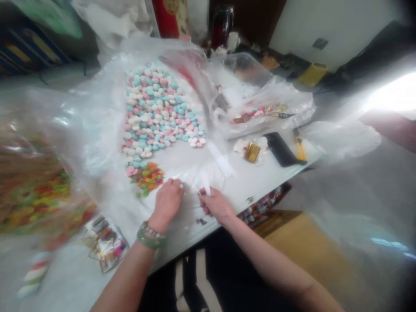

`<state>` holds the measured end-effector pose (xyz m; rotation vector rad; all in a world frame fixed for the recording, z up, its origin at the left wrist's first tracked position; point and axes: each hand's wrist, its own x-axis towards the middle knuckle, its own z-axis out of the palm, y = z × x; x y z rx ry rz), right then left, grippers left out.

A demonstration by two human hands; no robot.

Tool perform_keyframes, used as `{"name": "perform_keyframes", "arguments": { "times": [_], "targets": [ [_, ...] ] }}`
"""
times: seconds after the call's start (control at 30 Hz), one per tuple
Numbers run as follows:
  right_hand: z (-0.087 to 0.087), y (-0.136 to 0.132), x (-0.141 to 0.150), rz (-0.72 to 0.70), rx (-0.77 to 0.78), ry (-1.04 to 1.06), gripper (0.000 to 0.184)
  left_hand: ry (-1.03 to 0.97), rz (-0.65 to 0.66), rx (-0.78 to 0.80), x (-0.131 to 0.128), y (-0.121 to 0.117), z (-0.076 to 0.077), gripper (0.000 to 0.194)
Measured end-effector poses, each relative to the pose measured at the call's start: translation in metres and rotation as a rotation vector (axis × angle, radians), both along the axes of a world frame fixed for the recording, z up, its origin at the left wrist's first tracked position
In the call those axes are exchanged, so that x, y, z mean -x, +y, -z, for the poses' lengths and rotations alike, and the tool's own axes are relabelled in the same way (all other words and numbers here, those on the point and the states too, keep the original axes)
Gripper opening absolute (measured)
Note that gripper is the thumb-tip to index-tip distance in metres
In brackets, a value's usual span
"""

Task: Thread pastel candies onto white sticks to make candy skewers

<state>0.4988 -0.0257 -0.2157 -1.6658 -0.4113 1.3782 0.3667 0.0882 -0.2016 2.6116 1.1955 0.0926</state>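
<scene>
Left hand (pixel 167 203) and right hand (pixel 215 204) both pinch clear plastic film (pixel 198 173) at the white table's (pixel 260 182) near edge; the film runs away between them, closer to the right hand.

Both arms reach in from the bottom of the view, the left arm (pixel 128 277) rising steeply and the right arm (pixel 276 264) slanting in from the lower right. The left hand (pixel 167 203) and right hand (pixel 216 204) sit just apart, backs upward, with the fingers (pixel 175 185) curled down and pinched together at the tips.
</scene>
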Motion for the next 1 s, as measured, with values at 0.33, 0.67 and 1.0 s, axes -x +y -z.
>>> {"name": "perform_keyframes", "arguments": {
  "times": [0.33, 0.67, 1.0],
  "targets": [
    [-0.005, 0.000, -0.001, 0.004, 0.022, -0.011, 0.009, -0.218, -0.118, 0.102, 0.051, -0.022, 0.011, 0.018],
    [0.010, -0.011, 0.006, 0.037, -0.010, -0.051, 0.021, -0.150, 0.139, -0.032, 0.045, -0.046, 0.027, 0.025],
    [0.009, -0.015, 0.012, 0.047, -0.062, -0.035, 0.028, -0.197, 0.139, 0.033, 0.052, -0.049, 0.021, 0.028]
  ]
}}
